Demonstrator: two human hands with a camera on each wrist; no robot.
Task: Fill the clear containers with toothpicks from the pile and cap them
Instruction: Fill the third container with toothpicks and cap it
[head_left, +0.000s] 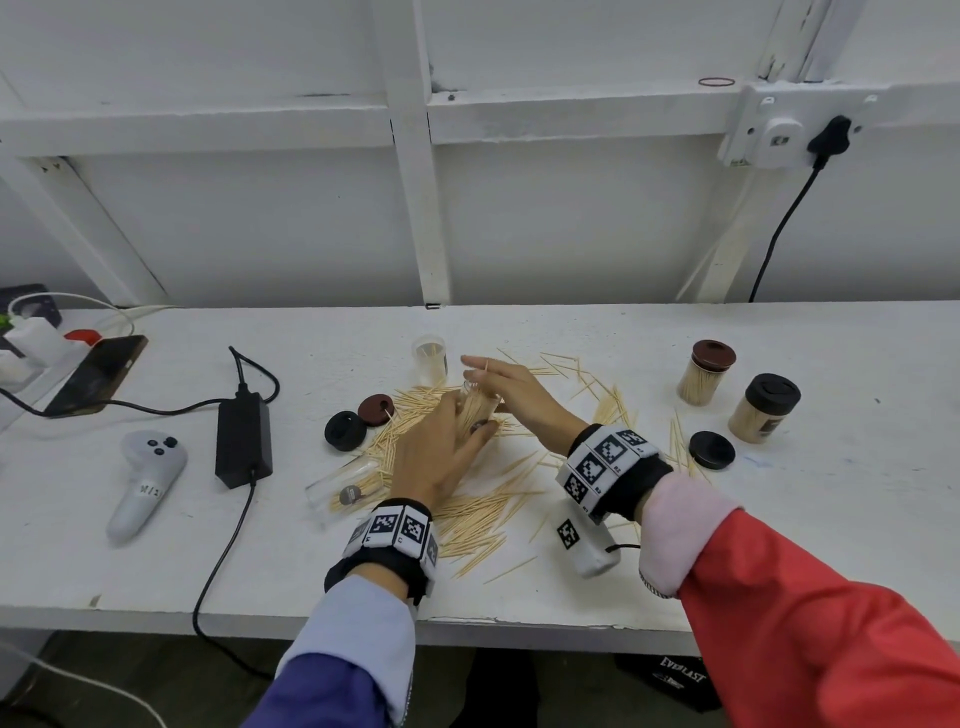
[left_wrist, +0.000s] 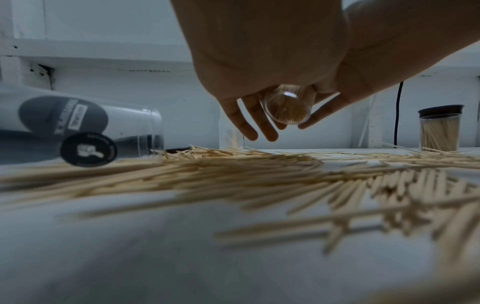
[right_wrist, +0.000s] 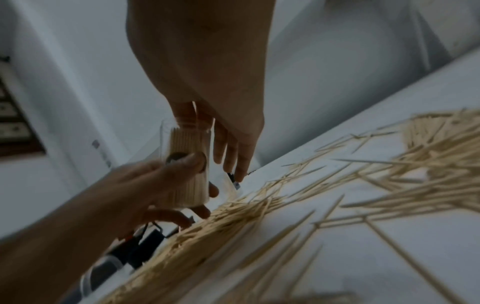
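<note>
White bench (head_left: 571, 332) – white framed wall (head_left: 311, 218) behind.

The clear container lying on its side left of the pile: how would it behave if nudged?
The container on its side would probably roll, being round and smooth. It looks light, clear plastic holding few toothpicks. With no cap on, those could spill toward the pile.

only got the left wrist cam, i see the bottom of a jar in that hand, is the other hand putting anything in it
Observer: Yes. The right hand pinches one toothpick just above the mouth of the jar, which the left hand holds.
Operator: how full is it
Observer: The packed toothpicks reach nearly to its rim.
Operator: any loose lids
Observer: Three: a black lid and a brown lid left of the hands, and a second black lid to the right.
</note>
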